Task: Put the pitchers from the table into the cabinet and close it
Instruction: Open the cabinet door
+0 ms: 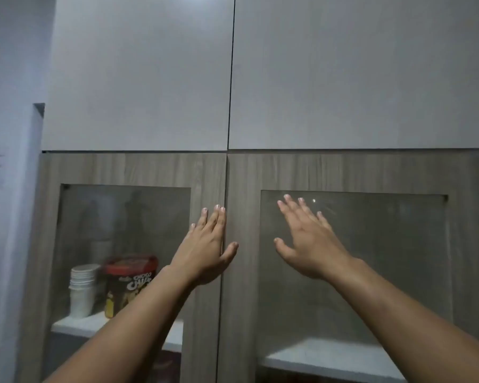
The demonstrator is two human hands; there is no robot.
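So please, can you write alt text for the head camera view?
Two bare hands, left hand and right hand, lie open against two shut grey wood cabinet doors with glass panes. Behind the left pane: stacked white paper cups and a red-lidded brown snack tub.

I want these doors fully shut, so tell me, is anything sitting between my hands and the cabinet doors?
Nothing visible. The left hand lies flat on the left door frame beside the centre seam, and the right hand is spread open over the right door and its glass pane. The doors look closed, the seam narrow and even.
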